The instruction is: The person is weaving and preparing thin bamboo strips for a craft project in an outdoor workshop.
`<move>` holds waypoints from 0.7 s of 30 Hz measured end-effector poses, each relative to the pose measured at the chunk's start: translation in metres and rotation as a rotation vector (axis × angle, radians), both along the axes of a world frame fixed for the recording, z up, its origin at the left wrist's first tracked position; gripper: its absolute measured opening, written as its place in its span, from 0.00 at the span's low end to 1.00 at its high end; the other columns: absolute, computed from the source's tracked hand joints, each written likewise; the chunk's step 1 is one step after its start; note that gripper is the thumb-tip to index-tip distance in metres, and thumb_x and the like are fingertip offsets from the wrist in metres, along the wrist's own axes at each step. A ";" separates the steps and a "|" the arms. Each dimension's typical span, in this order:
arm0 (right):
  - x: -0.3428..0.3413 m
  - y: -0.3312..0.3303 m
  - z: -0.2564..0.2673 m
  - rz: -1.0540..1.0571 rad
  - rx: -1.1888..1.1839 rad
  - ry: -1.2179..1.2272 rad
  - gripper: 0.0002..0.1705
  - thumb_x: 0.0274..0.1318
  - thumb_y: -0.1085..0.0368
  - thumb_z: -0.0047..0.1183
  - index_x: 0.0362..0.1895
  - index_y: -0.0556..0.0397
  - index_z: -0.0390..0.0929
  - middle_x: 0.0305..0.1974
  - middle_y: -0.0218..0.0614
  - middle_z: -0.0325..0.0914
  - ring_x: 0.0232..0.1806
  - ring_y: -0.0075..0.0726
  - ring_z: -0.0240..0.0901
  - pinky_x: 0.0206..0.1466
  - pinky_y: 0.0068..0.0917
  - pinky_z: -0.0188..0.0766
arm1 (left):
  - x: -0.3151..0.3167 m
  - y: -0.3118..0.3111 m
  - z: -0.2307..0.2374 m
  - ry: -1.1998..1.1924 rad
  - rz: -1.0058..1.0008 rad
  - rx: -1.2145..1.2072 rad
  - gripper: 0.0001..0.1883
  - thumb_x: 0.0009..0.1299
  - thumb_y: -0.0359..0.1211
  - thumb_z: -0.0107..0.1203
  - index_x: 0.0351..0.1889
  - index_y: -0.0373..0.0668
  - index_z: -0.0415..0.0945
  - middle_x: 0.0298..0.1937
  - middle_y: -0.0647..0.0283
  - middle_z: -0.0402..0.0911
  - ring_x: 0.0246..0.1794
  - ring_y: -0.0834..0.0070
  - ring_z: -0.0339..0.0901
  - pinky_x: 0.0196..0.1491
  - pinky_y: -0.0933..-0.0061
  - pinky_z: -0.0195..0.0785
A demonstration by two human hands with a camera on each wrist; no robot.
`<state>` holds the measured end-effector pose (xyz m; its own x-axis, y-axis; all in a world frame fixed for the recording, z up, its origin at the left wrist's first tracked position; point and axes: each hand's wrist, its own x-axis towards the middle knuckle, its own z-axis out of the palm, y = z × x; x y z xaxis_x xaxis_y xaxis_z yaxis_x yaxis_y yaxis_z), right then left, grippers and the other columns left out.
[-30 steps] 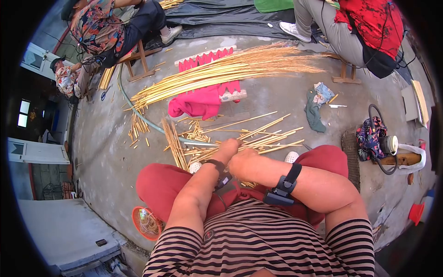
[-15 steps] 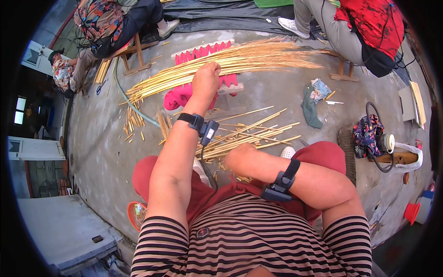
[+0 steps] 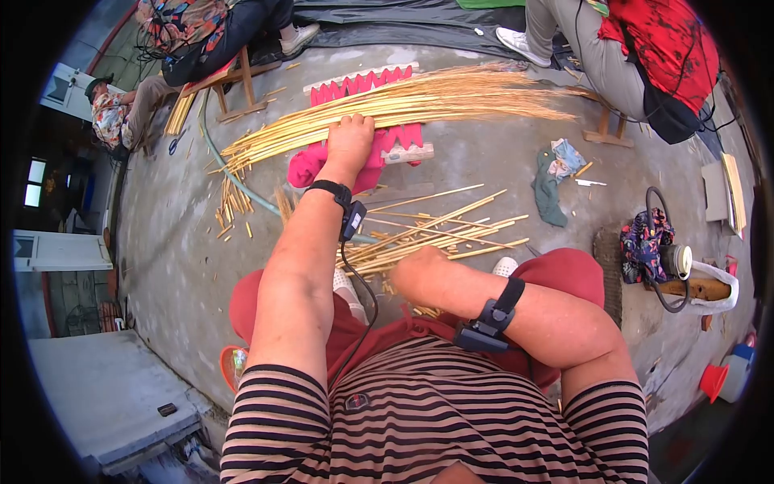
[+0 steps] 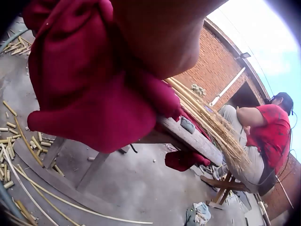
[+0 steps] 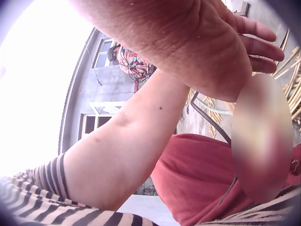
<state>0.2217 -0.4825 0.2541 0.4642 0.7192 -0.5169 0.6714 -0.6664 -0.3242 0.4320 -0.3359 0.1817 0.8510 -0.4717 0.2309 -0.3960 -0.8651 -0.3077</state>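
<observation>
My left hand (image 3: 350, 143) reaches forward to the near edge of a long bundle of straw-coloured stalks (image 3: 282, 135) with feathery brown tops (image 3: 508, 93). Its fingers lie spread on the stalks, over a pink cloth (image 3: 318, 168) draped on a low wooden bench. In the left wrist view my wrist hides the fingers; the cloth (image 4: 94, 99) and bench edge (image 4: 193, 141) show beneath. My right hand (image 3: 419, 270) stays above my lap, near loose cut stalks (image 3: 476, 234) on the ground. In the right wrist view its fingers (image 5: 261, 47) are loosely extended, and no held thing shows.
Short cut pieces (image 3: 234, 206) litter the concrete beside a pale green hose (image 3: 214, 149). Rags (image 3: 552, 181) lie on the right, with a patterned bag (image 3: 645, 240) nearer me. Two seated people (image 3: 657, 64) (image 3: 185, 32) work beyond the bundle. An orange basket (image 3: 230, 367) stands by my left leg.
My left hand has left the right hand's side above my lap and moved forward to the bundle, then slightly back towards its near edge. The right hand has hardly moved.
</observation>
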 end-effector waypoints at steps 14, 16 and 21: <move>0.018 0.008 0.011 -0.055 -0.006 -0.074 0.12 0.48 0.64 0.51 0.38 0.51 0.82 0.39 0.40 0.80 0.42 0.42 0.78 0.40 0.36 0.74 | -0.018 0.022 0.083 -0.219 -0.302 -0.198 0.13 0.57 0.27 0.48 0.40 0.50 0.71 0.32 0.65 0.68 0.36 0.66 0.68 0.36 0.64 0.62; 0.017 0.010 0.009 -0.070 -0.004 -0.084 0.13 0.48 0.64 0.52 0.38 0.51 0.82 0.40 0.40 0.80 0.42 0.42 0.78 0.40 0.36 0.74 | -0.017 0.027 0.074 -0.171 -0.346 -0.296 0.13 0.56 0.26 0.49 0.40 0.48 0.72 0.31 0.63 0.70 0.36 0.64 0.70 0.38 0.64 0.64; 0.015 0.011 0.010 -0.079 -0.040 -0.047 0.13 0.47 0.64 0.54 0.39 0.50 0.82 0.40 0.39 0.80 0.42 0.41 0.78 0.40 0.35 0.74 | -0.028 0.016 0.064 -0.116 -0.497 -0.404 0.12 0.56 0.27 0.49 0.38 0.49 0.73 0.32 0.63 0.74 0.40 0.65 0.73 0.44 0.65 0.65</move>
<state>0.2365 -0.4718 0.2641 0.5433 0.6584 -0.5210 0.6298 -0.7299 -0.2656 0.4044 -0.3200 0.2459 0.5129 -0.6595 0.5495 -0.7624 -0.6442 -0.0616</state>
